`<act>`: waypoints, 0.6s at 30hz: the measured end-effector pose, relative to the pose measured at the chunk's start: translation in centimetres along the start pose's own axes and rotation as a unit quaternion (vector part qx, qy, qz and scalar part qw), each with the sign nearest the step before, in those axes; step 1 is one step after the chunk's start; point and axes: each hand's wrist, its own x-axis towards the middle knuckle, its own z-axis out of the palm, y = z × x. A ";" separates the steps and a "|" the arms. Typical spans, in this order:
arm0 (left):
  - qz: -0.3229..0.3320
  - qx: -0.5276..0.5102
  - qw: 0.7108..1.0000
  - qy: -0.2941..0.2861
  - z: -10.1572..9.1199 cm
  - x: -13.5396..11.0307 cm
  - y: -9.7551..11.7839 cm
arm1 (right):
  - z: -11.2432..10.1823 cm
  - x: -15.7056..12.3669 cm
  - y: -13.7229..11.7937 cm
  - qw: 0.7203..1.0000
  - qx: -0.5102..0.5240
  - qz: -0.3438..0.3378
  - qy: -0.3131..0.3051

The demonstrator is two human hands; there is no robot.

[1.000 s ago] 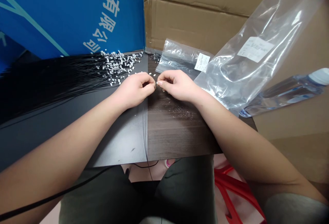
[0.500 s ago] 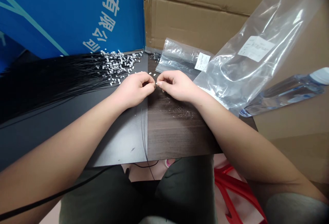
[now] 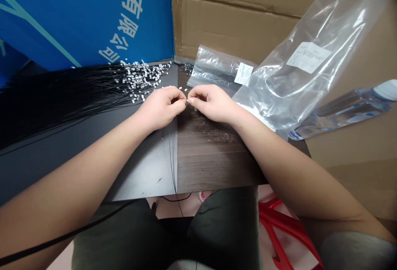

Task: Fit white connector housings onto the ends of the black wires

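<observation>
My left hand (image 3: 163, 108) is closed in a pinch over the middle of the table. A thin black wire (image 3: 170, 158) runs down from beneath it and over the front edge; its end at the fingertips is hidden. Facing it, my right hand (image 3: 214, 103) also pinches, with thumb and forefinger together. A tiny whitish piece (image 3: 187, 101) shows where the two sets of fingertips almost meet, too small to make out well. Just behind my left hand lies a bundle of black wires (image 3: 68, 90) with many small white connectors (image 3: 139, 77) on their ends.
A clear bag (image 3: 214, 69) with a label lies behind my right hand. To the right is a larger clear bag (image 3: 279, 84), then a water bottle (image 3: 344, 108). A blue box (image 3: 87, 17) and a cardboard box (image 3: 235, 9) stand at the back. Crumbs (image 3: 221, 135) dot the brown tabletop.
Both hands keep nearly the same pose, fingertips together. The whole view has shifted very slightly, and the fingertips have moved only a little.
</observation>
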 end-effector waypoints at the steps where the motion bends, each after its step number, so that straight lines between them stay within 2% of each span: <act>1: -0.004 -0.003 1.000 0.002 0.0 0.0 0.1 | 0.0 0.0 0.0 1.000 0.001 0.004 0.000; 9: -0.041 -0.057 0.997 -0.013 0.0 0.0 0.1 | -0.2 0.0 0.1 1.000 0.014 0.014 0.019; 18: -0.035 -0.038 0.998 -0.022 0.1 -0.1 -0.3 | 0.0 0.1 0.4 1.000 0.012 0.015 0.018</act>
